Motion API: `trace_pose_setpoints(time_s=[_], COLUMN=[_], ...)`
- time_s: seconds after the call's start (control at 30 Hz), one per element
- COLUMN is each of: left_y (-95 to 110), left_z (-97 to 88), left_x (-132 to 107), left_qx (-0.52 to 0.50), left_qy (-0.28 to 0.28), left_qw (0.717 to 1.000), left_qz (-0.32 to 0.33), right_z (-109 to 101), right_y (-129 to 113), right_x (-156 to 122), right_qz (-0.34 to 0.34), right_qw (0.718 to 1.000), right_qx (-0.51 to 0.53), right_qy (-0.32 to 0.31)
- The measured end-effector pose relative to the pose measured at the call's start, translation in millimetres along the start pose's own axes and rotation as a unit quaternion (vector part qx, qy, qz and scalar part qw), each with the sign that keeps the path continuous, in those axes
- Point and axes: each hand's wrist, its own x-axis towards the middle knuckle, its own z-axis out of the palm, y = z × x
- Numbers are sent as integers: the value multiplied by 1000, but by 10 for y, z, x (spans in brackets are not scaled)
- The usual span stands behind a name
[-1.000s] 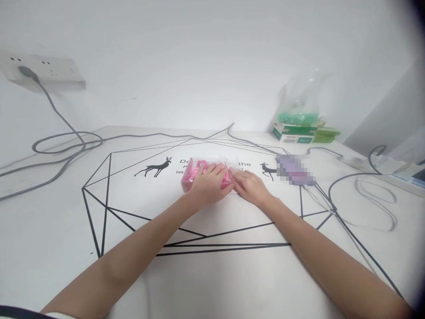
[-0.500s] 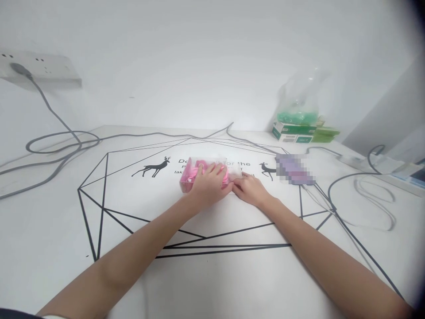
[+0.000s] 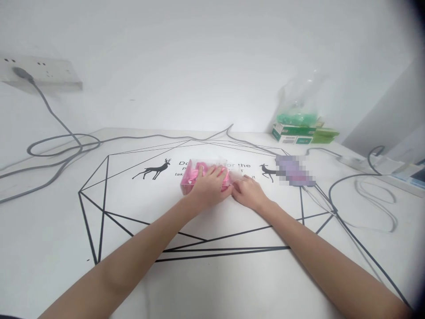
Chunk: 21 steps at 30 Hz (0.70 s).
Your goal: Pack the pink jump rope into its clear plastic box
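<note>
A clear plastic box (image 3: 186, 179) with bright pink contents (image 3: 202, 167) lies on the white table, over the printed lettering. My left hand (image 3: 209, 188) is laid across the box from above, with its fingers curved over the pink contents and its thumb along the near side. At the box's right end, my right hand (image 3: 249, 192) has its fingers drawn together at the translucent end part (image 3: 235, 173). The fingertips of that hand are partly hidden, and the two hands nearly touch there.
To the right lies a pixelated purple item (image 3: 294, 170) beside dark and white cables (image 3: 332, 190). A plastic bag with green contents (image 3: 297, 118) sits on green-and-white boxes (image 3: 294, 133) by the wall. Grey cable (image 3: 66, 159) loops at left below a wall socket (image 3: 49, 71).
My right hand has shifted slightly left and its fingers are bent more at the box's end. My left hand and the box stay nearly where they were.
</note>
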Motion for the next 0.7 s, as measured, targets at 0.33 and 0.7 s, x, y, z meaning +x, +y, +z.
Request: trace_pose_setpoints(time_s=[0.33, 0.7], left_y=[-16, 2], left_z=[105, 237], left_x=[-31, -67], left_qx=[24, 40], left_qy=[74, 152], left_qw=[997, 987], left_qz=[6, 14], right_z=[19, 57], right_y=[90, 155], right_x=[-9, 22], right_qz=[-88, -60], right_qw=[991, 982], right_qx=[100, 176], right_qy=[19, 39])
